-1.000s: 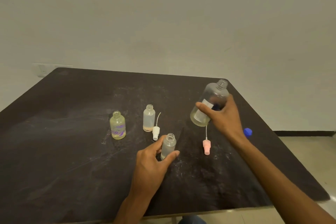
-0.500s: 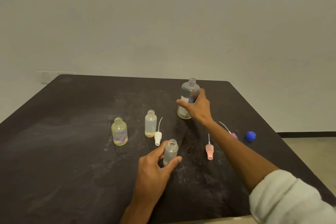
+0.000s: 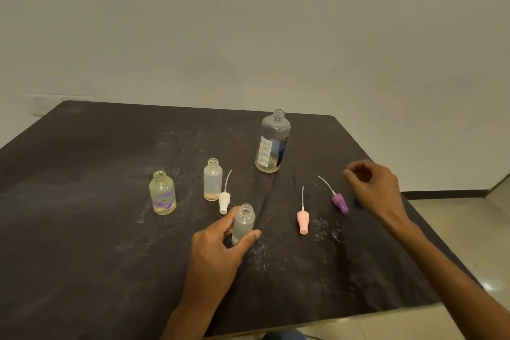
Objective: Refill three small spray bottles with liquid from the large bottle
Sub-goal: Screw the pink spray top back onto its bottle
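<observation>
Since right hand (image 3: 371, 188) let go, large bottle (image 3: 271, 143) stands upright, uncapped, on table (image 3: 82, 243) | right: loosely curled, empty, right of it | left hand (image 3: 218, 251): gripping frosted spray bottle (image 3: 243, 222) front-left of it | pouring likely done, recapping next

At lower centre of the frame, an uncapped frosted spray bottle (image 3: 244, 221) is gripped by the left hand (image 3: 218, 254) on the dark table (image 3: 82, 243). The large bottle (image 3: 271, 143) is seen upright above it, untouched. The right hand (image 3: 372, 188) is held loosely curled at right, beside a purple sprayer (image 3: 339, 201).
</observation>
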